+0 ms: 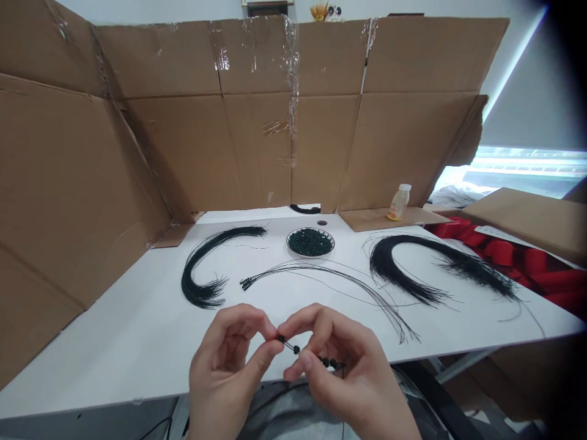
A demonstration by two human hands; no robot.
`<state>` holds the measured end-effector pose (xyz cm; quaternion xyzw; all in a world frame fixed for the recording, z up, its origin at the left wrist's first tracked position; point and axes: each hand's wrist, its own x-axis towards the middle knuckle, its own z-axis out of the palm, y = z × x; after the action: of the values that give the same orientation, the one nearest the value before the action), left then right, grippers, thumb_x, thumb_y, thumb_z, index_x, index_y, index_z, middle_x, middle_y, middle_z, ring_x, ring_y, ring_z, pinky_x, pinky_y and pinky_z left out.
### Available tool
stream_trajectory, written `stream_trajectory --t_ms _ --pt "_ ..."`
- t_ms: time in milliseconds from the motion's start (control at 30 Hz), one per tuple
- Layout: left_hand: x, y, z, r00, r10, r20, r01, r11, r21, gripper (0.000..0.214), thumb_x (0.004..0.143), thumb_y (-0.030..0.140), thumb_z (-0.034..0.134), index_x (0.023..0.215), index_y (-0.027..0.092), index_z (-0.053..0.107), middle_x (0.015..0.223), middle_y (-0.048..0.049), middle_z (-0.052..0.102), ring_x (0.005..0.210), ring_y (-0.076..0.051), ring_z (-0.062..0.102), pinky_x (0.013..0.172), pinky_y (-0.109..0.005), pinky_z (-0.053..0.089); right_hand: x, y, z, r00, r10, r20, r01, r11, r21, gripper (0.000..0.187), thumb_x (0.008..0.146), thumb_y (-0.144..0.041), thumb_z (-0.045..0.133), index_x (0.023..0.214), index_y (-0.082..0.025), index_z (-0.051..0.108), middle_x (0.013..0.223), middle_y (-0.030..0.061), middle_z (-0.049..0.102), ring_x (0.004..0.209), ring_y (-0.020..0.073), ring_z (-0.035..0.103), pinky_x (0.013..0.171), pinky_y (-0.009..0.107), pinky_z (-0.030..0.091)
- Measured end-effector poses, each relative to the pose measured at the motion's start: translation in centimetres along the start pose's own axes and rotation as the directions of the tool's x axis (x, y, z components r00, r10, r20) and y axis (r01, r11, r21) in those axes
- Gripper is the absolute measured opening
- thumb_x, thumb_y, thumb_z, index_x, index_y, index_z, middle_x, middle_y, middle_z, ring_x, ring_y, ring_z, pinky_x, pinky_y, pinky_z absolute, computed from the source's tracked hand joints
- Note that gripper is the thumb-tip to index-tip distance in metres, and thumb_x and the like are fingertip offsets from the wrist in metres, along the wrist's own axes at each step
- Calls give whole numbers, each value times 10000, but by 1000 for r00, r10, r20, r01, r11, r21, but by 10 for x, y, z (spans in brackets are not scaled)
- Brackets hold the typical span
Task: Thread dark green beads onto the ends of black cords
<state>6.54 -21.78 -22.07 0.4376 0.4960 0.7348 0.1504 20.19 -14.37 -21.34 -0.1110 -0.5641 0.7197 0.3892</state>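
Note:
My left hand (pixel 233 360) pinches a small black bead (pixel 281 338) between thumb and forefinger, above the front edge of the table. From that bead a short length of thin dark cord runs to another bead (pixel 296 349) by the fingers of my right hand (pixel 339 360). My right hand is closed on the beaded cord (pixel 331 363), where several more beads show between its fingers and palm. The cord's tail hangs below my right hand. Beyond my hands lies a loose bundle of thin cords (pixel 321 267), with beads clustered at its left end.
A patterned plate (pixel 288 246) piled with small dark beads stands mid-table. Curved black cord bundles lie at left (pixel 192 269) and right (pixel 385 263). Cardboard walls (pixel 257 146) enclose the back and left. A small bottle (pixel 398 203) and red material (pixel 509 253) are at right.

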Motion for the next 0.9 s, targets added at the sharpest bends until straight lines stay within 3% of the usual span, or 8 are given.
stream_trajectory --t_ms 167,367,500,633,733,900 --pt "3 -5 2 991 -135 17 136 988 -67 246 749 300 904 934 259 746 801 5 682 745 -126 649 701 -157 544 3 2 -5 998 -51 23 53 997 -53 225 856 -164 741 683 -172 597 1021 65 705 890 163 699 765 227 617" --pt "11 -14 -7 971 2 239 7 999 -37 56 862 271 799 833 252 755 751 -19 651 734 -154 586 655 -202 509 11 0 -13 994 -96 52 103 983 -153 108 873 -200 768 786 -188 707 989 47 621 925 158 622 765 211 550" --pt "13 -17 -7 974 -87 209 99 994 -46 101 851 256 805 764 230 760 716 -15 650 693 -150 577 630 -211 484 18 1 -18 997 -62 46 70 977 -201 160 855 -256 817 770 -188 700 868 17 606 786 129 580 665 192 522" --pt "12 -14 -1 962 -204 180 216 975 -51 168 790 388 857 744 235 807 708 -12 669 677 -146 582 632 -212 484 20 6 -23 999 17 32 -11 985 -174 177 817 -336 849 806 -188 753 784 6 601 659 109 536 521 167 503" --pt "11 -9 3 957 -248 150 258 965 -49 205 759 456 864 739 255 833 704 -8 685 687 -146 597 658 -210 498 20 9 -25 997 72 -11 -73 973 -219 222 832 -393 828 840 -181 763 737 -1 596 564 78 459 439 149 423" --pt "11 -6 5 942 -333 45 335 942 -23 191 727 412 879 872 293 847 798 -6 750 723 -149 633 709 -211 527 20 12 -29 997 -7 -72 -14 956 -294 254 885 -400 770 787 -170 728 646 -26 506 530 64 371 417 175 283"
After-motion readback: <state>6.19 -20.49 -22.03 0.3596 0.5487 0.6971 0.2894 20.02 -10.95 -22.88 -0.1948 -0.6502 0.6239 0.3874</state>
